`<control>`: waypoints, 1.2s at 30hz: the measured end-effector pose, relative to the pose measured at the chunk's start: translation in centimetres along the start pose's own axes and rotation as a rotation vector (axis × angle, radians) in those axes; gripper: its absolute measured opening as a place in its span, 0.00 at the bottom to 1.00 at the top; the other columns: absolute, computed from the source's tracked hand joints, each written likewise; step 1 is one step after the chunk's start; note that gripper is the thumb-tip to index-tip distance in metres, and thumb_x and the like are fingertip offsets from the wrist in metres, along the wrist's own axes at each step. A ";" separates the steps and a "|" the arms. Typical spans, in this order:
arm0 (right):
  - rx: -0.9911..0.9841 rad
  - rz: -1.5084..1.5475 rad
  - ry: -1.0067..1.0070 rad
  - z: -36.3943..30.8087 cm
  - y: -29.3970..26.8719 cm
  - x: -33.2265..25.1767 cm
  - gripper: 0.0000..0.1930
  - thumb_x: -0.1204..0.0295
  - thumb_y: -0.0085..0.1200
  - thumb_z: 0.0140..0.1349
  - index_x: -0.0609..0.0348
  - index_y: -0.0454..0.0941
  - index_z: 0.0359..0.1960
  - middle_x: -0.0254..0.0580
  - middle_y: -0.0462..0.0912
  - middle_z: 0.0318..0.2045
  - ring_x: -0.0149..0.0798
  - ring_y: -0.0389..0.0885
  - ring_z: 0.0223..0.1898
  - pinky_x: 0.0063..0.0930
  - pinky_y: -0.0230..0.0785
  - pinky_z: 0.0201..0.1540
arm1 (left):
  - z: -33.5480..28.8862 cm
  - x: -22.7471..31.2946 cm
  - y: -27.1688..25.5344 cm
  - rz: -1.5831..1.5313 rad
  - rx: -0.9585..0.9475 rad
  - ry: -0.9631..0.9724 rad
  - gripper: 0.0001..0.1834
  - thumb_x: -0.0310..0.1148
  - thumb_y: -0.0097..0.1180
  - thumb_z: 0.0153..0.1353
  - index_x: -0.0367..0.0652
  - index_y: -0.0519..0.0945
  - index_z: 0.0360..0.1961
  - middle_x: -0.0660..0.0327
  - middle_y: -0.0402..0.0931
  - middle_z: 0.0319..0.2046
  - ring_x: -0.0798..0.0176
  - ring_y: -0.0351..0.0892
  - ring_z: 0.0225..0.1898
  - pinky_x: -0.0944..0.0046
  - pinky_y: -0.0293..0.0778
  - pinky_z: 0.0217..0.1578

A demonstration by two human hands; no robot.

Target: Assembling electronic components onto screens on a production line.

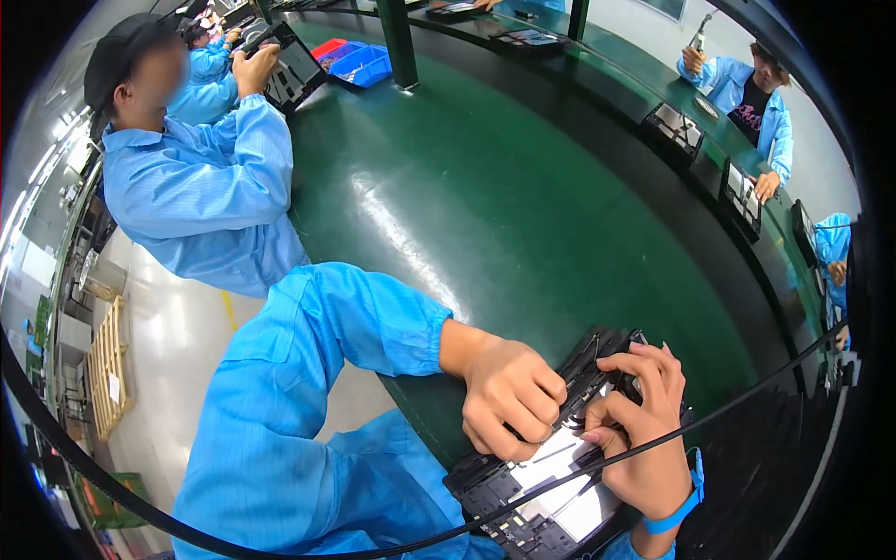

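Note:
An opened black electronic device (504, 490) with a white inner panel (551, 467) lies at the near edge of the green table, in front of me. My left hand (511, 397) rests on its left side, curled into a fist; whatever it may hold is hidden. Over the right side bends my right hand (646, 439), thumb and forefinger pinched close to the white panel. I cannot make out what sits between those fingertips. Its other fingers reach the device's far black edge. A blue wrist strap (679, 513) circles my right wrist.
A thin black cable (728, 411) arcs across the foreground. On my left, a co-worker (201, 177) holds up a similar device (297, 70). Blue bins (364, 65) stand by a green post (399, 47). A dark conveyor carries devices (674, 131) past another co-worker (747, 103).

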State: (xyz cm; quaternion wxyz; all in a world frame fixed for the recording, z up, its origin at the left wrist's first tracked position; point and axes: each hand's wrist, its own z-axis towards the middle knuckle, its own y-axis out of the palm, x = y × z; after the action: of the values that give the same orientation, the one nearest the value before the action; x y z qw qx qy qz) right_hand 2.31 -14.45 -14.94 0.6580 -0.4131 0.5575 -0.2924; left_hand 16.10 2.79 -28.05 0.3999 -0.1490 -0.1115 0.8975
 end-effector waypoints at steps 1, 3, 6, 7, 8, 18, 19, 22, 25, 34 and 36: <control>0.000 0.004 0.002 0.1 -0.2 -0.1 0.10 0.79 0.72 0.50 0.54 0.82 0.29 0.38 0.80 0.59 0.59 0.68 0.72 0.70 0.53 0.79 | 0.1 0.1 -0.1 0.002 0.000 0.011 0.15 0.36 0.50 0.69 0.40 0.82 0.29 0.60 0.75 0.26 0.60 0.74 0.25 0.59 0.71 0.29; 0.028 -0.005 -0.003 0.3 0.1 -0.1 0.10 0.79 0.71 0.49 0.54 0.82 0.29 0.38 0.81 0.58 0.59 0.70 0.70 0.69 0.54 0.79 | 0.3 0.2 -0.4 -0.016 -0.002 -0.013 0.15 0.36 0.51 0.69 0.40 0.82 0.28 0.60 0.75 0.26 0.60 0.75 0.25 0.59 0.72 0.29; 0.091 -0.031 -0.014 0.7 0.8 -0.1 0.09 0.80 0.70 0.50 0.55 0.82 0.30 0.38 0.82 0.53 0.57 0.73 0.66 0.68 0.58 0.78 | 0.4 0.1 -0.9 -0.026 -0.008 -0.022 0.15 0.35 0.51 0.69 0.39 0.82 0.28 0.59 0.75 0.26 0.60 0.75 0.25 0.59 0.72 0.29; 0.124 -0.048 -0.022 0.9 1.0 -0.1 0.09 0.80 0.69 0.50 0.55 0.82 0.31 0.39 0.82 0.50 0.56 0.75 0.63 0.67 0.60 0.77 | 0.4 0.1 -1.0 -0.017 -0.012 -0.008 0.15 0.35 0.52 0.69 0.39 0.82 0.28 0.59 0.75 0.26 0.60 0.75 0.25 0.59 0.71 0.29; 0.127 -0.047 -0.019 1.1 1.2 -0.1 0.09 0.80 0.69 0.50 0.55 0.82 0.31 0.39 0.82 0.50 0.56 0.75 0.63 0.67 0.60 0.77 | 0.4 0.0 -0.9 -0.020 -0.013 -0.007 0.15 0.35 0.52 0.69 0.39 0.82 0.28 0.59 0.75 0.26 0.60 0.75 0.25 0.59 0.71 0.29; 0.240 -0.050 -0.034 1.7 1.9 0.9 0.09 0.81 0.70 0.49 0.58 0.82 0.31 0.41 0.79 0.33 0.51 0.79 0.48 0.61 0.67 0.73 | -0.2 -0.3 -1.9 0.016 -0.069 0.018 0.15 0.36 0.53 0.69 0.38 0.83 0.29 0.55 0.78 0.27 0.58 0.78 0.27 0.60 0.72 0.28; 0.230 -0.017 -0.026 1.8 2.0 1.1 0.09 0.81 0.71 0.49 0.58 0.82 0.31 0.42 0.78 0.33 0.52 0.78 0.48 0.61 0.68 0.72 | -0.3 -0.5 -2.1 0.018 -0.083 0.005 0.15 0.36 0.53 0.70 0.38 0.83 0.29 0.55 0.78 0.27 0.57 0.78 0.27 0.60 0.73 0.28; 0.245 -0.030 -0.003 1.7 1.7 1.0 0.09 0.81 0.71 0.51 0.58 0.84 0.32 0.42 0.78 0.33 0.52 0.78 0.47 0.56 0.70 0.68 | -0.4 -0.9 -2.0 0.035 -0.081 0.005 0.15 0.37 0.53 0.70 0.38 0.83 0.30 0.54 0.79 0.28 0.56 0.79 0.28 0.59 0.74 0.29; 0.265 0.001 -0.011 1.8 1.8 1.2 0.09 0.81 0.72 0.51 0.58 0.84 0.32 0.43 0.79 0.32 0.53 0.78 0.46 0.51 0.71 0.62 | -0.4 -1.7 -2.4 0.033 -0.111 0.002 0.15 0.37 0.54 0.70 0.38 0.83 0.30 0.54 0.79 0.29 0.56 0.79 0.29 0.59 0.75 0.30; 0.246 0.072 0.010 2.2 1.5 1.3 0.09 0.81 0.73 0.52 0.58 0.86 0.33 0.41 0.82 0.33 0.53 0.78 0.46 0.47 0.71 0.56 | -0.5 -2.0 -3.0 0.046 -0.118 -0.050 0.16 0.31 0.51 0.73 0.36 0.85 0.30 0.50 0.81 0.29 0.56 0.80 0.29 0.58 0.81 0.34; 0.244 0.074 0.016 2.3 1.5 1.2 0.09 0.81 0.73 0.52 0.58 0.86 0.33 0.40 0.82 0.33 0.53 0.78 0.46 0.47 0.71 0.56 | -0.6 -2.1 -3.2 0.052 -0.118 -0.050 0.16 0.31 0.51 0.72 0.36 0.85 0.30 0.50 0.81 0.29 0.56 0.80 0.29 0.58 0.82 0.35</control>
State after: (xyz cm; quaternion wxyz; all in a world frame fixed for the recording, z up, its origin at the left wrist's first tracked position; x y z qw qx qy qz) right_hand 4.69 -14.28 -16.76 0.7092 -0.3066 0.5380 -0.3370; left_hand 19.82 3.36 -27.23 0.3641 -0.1527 -0.1702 0.9029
